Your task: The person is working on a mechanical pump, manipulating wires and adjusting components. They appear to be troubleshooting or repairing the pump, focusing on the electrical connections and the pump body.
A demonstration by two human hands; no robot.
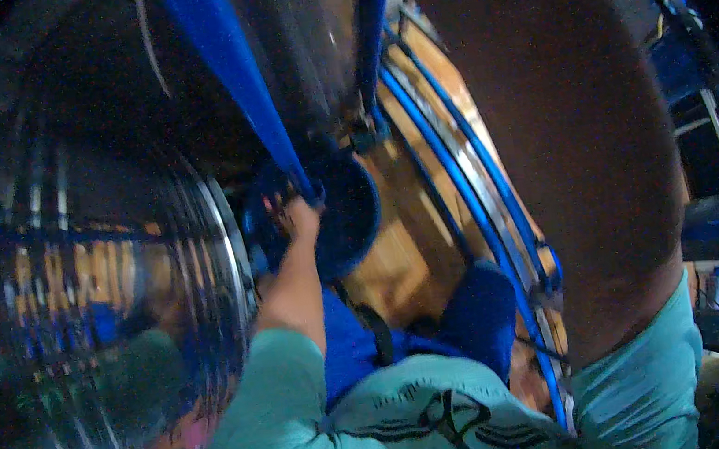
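Observation:
My left arm reaches forward to a blue tube [240, 69] that slants down from the upper left. My left hand [295, 218] looks closed around its lower end, though the fingers are dim and blurred. Just beyond and below the hand is a dark blue round bucket [358, 216], its inside in shadow. My right arm [581, 146], raised close to the camera, fills much of the right side. The right hand is beyond the upper edge, so what it does is hidden.
A large shiny metal tank [117, 279] curves along the left and mirrors the room. Light wooden flooring [395, 260] shows below the bucket. Blue rails [470, 185] with a metal strip run down the right. Another blue bar [374, 37] stands at the top.

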